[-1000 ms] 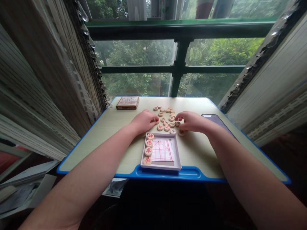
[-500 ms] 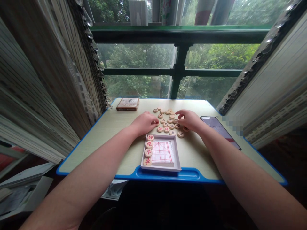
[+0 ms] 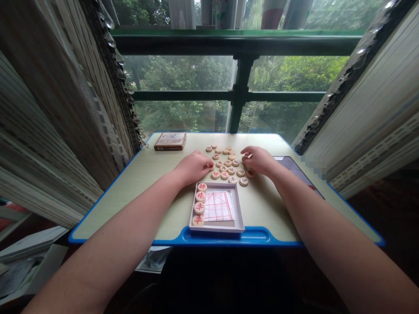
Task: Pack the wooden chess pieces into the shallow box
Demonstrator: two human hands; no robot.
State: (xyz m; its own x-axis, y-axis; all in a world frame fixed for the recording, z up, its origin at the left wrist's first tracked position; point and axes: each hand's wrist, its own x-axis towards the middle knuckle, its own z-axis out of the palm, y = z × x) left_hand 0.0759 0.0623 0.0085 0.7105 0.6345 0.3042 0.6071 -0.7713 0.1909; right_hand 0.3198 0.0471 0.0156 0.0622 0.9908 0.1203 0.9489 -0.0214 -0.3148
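My left hand is at the left edge of a loose cluster of wooden Chinese chess pieces, its fingertips pinched on one piece at table level. To the right of the cluster, my right hand hovers with thumb and fingers apart, nothing between them. Beneath that hand a piece is partly covered. Some pieces show black or red characters, while others at the back look blank. In front stands a shallow white box with several red-character pieces lined along its left side and a folded paper board beside them.
A flat brown box lies at the table's back left. Behind my right wrist, a dark-edged tablet rests on the table, which has a blue rim. Curtains hang on both sides, and a green-barred window is behind.
My right fingers have parted and drawn back from a piece that now lies character-up in the cluster. My left hand stays at its piece. The whole view has shifted slightly.
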